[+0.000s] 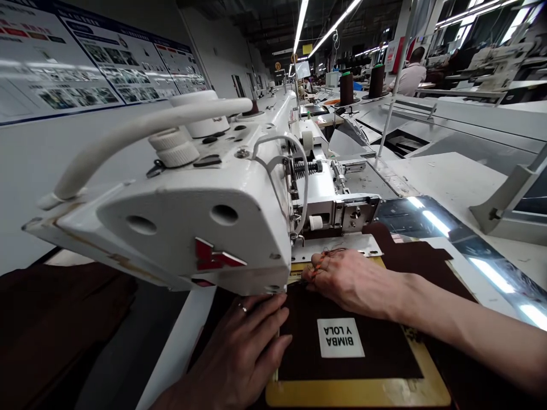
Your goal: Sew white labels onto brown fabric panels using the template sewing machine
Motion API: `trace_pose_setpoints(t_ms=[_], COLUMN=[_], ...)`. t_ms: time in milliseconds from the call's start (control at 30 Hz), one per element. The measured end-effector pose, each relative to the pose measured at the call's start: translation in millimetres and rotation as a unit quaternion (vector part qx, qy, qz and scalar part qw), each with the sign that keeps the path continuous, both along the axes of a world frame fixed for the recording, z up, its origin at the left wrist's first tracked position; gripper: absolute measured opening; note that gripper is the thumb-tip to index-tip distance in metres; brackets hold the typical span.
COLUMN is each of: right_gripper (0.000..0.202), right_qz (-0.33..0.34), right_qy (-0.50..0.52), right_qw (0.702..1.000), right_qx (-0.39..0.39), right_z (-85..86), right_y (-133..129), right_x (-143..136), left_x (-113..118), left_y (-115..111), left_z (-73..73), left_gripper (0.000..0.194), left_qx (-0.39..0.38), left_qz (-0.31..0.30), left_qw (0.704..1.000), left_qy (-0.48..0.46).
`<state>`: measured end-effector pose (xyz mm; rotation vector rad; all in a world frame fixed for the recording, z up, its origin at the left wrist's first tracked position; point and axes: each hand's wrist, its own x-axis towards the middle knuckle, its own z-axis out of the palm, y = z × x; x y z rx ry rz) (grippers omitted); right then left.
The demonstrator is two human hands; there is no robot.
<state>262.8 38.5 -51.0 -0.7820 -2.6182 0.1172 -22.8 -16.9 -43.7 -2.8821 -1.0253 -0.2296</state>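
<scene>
A white sewing machine head (192, 216) fills the centre-left. Below it a dark brown fabric piece (299, 347) lies on a yellow template (359, 393), with a white label (341, 337) reading BIMBA Y LOLA upside down. My left hand (252, 341) lies at the left edge of the fabric, fingers extended and a ring on one finger, holding nothing. My right hand (346, 279) is at the fabric's far edge beside the metal clamp plate (363, 245). Its fingers are curled together around a small tool with an orange part (317, 266); loose threads show at the fingertips.
More brown fabric (55, 324) lies at the left. Dark thread cones (347, 90) stand behind the machine. A thin metal pole (395, 85) rises at the right. A seated person (413, 74) is far back at the right among other machines.
</scene>
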Motion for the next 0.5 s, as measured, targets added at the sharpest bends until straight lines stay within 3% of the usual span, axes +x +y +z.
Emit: trace_pose_setpoints(t_ms=[267, 500], right_gripper=[0.023, 0.021], right_qz=[0.000, -0.012], right_qy=[-0.096, -0.038], right_qw=[0.993, 0.999], right_qx=[0.063, 0.017], right_z=[14.6, 7.6], right_y=[-15, -11], right_x=[-7, -3], left_x=[-1, 0], left_y=[1, 2], left_z=[-2.6, -1.6], left_gripper=[0.038, 0.037], left_qx=[0.002, 0.002], left_qz=[-0.007, -0.009], left_qw=[1.000, 1.000], left_qy=[-0.006, -0.013])
